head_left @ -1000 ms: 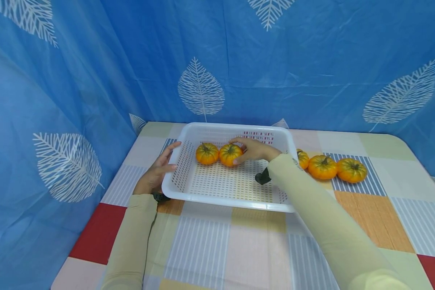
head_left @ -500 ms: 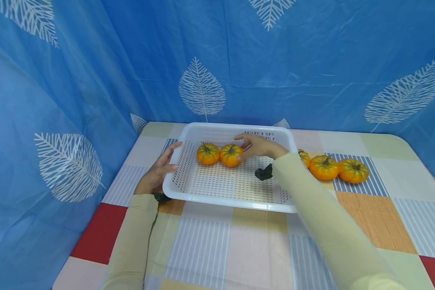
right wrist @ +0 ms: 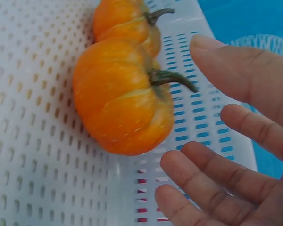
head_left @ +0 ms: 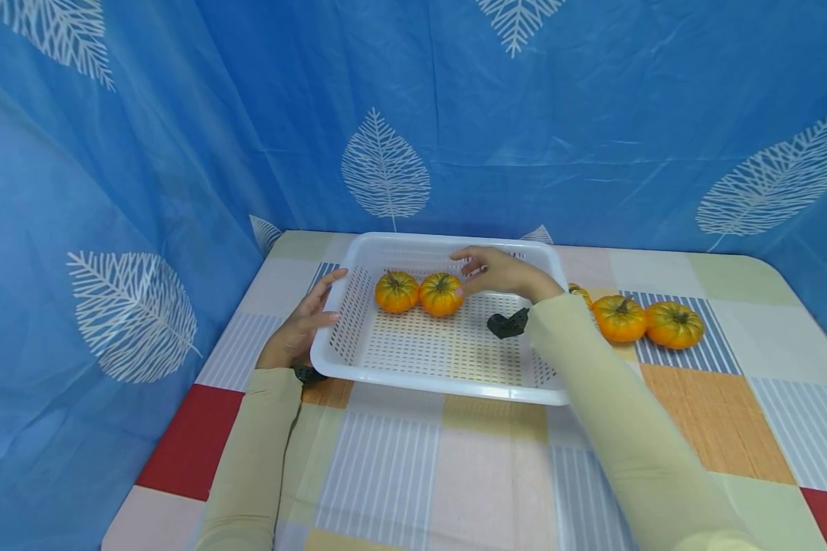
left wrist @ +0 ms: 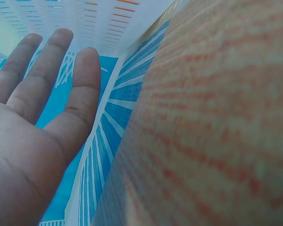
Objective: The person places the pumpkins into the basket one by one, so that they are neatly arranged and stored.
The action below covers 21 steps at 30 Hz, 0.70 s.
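Note:
A white perforated plastic basket (head_left: 441,390) stands on the table with two small orange pumpkins inside. The left pumpkin (head_left: 397,291) sits against the right pumpkin (head_left: 440,295), both with green stems. Beside the right one is my right hand (head_left: 503,274), its fingers spread and loosely bent. The right wrist view shows a gap between that hand (right wrist: 245,174) and the nearer pumpkin (right wrist: 122,99). My left hand (head_left: 303,325) is at the basket's left end, fingers extended along the rim; the left wrist view shows its fingers (left wrist: 85,94) straight beside the basket wall.
Right of the basket, a row of pumpkins lies on the table: one (head_left: 580,294) partly hidden by my sleeve, a middle one (head_left: 619,318) and an outer one (head_left: 674,325). A patchwork cloth (head_left: 489,482) covers the table. A blue leaf-print curtain (head_left: 482,184) hangs behind.
My right hand has let go of the right pumpkin in the basket and drawn back to the right and slightly up. My left hand stays at the basket's left end.

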Each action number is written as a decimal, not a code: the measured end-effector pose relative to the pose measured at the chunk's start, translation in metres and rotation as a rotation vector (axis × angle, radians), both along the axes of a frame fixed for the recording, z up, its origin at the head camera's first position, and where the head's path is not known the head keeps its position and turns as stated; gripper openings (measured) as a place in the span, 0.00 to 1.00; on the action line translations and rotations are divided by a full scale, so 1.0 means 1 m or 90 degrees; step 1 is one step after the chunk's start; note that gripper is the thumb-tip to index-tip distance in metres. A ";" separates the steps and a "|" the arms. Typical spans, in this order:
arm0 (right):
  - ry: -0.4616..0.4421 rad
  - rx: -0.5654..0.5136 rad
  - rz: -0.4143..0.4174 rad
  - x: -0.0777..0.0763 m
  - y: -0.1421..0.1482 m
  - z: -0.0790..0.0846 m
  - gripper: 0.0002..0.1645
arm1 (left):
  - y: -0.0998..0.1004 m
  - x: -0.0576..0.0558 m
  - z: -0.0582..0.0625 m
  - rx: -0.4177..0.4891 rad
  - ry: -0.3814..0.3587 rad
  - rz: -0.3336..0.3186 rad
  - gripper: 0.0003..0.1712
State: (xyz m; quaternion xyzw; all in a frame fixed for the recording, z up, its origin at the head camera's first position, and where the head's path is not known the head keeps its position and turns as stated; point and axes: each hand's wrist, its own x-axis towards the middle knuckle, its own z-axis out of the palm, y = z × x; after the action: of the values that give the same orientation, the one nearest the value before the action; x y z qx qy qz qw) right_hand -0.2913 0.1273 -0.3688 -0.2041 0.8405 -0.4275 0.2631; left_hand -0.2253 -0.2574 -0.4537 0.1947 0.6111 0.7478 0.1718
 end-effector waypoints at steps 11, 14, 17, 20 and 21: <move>0.048 -0.022 -0.008 0.010 0.004 0.012 0.40 | 0.001 0.001 0.002 -0.009 -0.017 0.015 0.47; 0.072 -0.023 -0.014 0.014 0.005 0.016 0.39 | 0.002 0.002 0.002 -0.008 -0.022 0.016 0.47; 0.095 -0.029 -0.020 0.018 0.005 0.021 0.38 | 0.002 0.002 0.003 -0.009 -0.024 0.017 0.47; 0.112 -0.036 -0.026 0.024 0.006 0.024 0.37 | 0.002 0.003 0.002 -0.008 -0.023 0.017 0.47; 0.117 -0.039 -0.026 0.025 0.006 0.025 0.37 | 0.001 0.002 0.002 -0.006 -0.022 0.015 0.47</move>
State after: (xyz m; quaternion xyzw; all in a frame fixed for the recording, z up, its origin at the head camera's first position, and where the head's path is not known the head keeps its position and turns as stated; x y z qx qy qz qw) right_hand -0.2659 0.1329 -0.3435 -0.2333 0.8515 -0.4377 0.1698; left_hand -0.2229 -0.2561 -0.4518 0.1739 0.6140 0.7499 0.1742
